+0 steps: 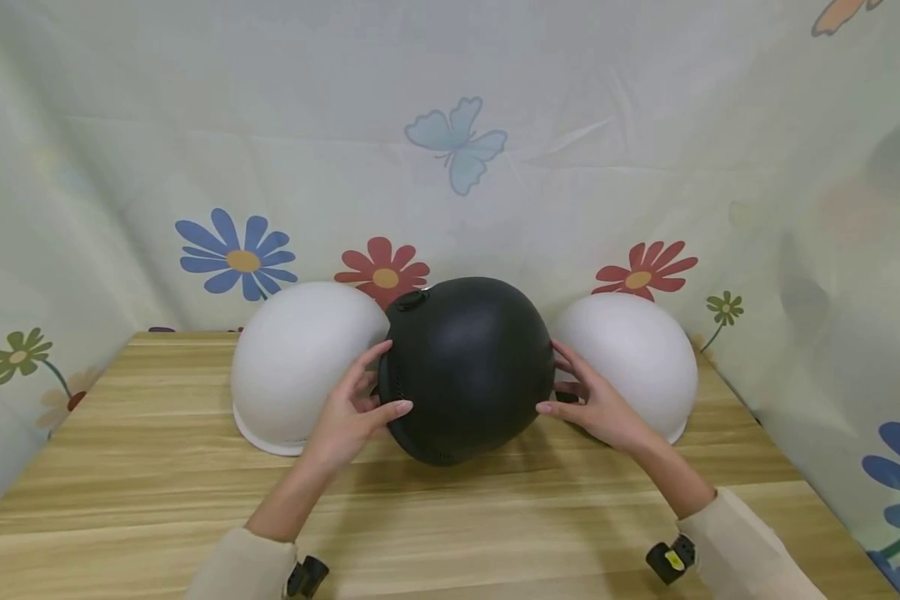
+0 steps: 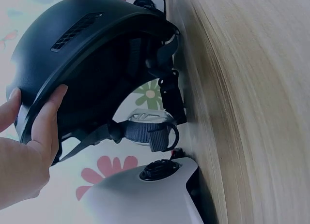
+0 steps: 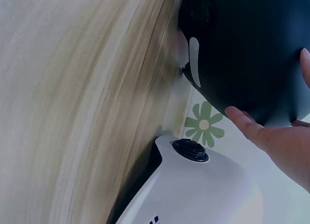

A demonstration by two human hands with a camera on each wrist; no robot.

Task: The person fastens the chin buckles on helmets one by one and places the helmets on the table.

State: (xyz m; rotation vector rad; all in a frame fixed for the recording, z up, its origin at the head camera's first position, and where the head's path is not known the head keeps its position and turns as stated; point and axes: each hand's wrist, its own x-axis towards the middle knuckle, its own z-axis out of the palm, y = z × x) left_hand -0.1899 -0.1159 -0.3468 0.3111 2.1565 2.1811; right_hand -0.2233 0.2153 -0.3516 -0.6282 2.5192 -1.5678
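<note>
Both hands hold a black helmet (image 1: 468, 367), tilted over the wooden table. My left hand (image 1: 348, 412) grips its left rim; in the left wrist view, that hand (image 2: 29, 154) has a fingertip just inside the rim and another on the outer shell. On the opposite side, my right hand (image 1: 603, 408) holds the edge, thumb on the near face and fingers behind. The right wrist view shows this hand (image 3: 286, 144) against the dark shell (image 3: 256, 54). Beneath the helmet's hollow hang dark chin straps (image 2: 150, 132). The helmet's far side is hidden in the head view.
A white helmet (image 1: 300, 367) stands on the table (image 1: 157, 475) at left, another white helmet (image 1: 637, 358) at right, both partly behind the black one. Each has a black round part at its side. A flower-printed cloth (image 1: 570, 150) hangs round the back and sides.
</note>
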